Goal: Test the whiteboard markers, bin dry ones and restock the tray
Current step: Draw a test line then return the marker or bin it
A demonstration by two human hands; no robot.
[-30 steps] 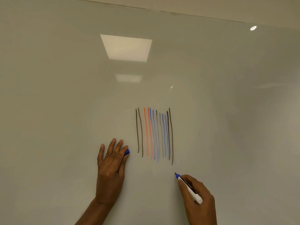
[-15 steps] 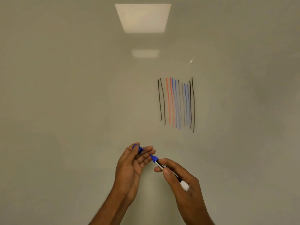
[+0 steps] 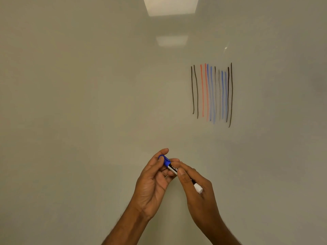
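Hidden under fingers: the middle of the marker [image 3: 172, 167]; label print unreadable; forearms [image 3: 127, 227] cut off below. Black-and-white barrel gripped in the right hand [image 3: 196, 188], white end by the palm; blue cap [image 3: 164, 159] on its tip, pinched by the left hand [image 3: 152, 181]. Low centre, before the whiteboard [image 3: 88, 103]. Upper right, well apart: black, red, blue lines [image 3: 212, 94]; light reflection [image 3: 170, 6] above.
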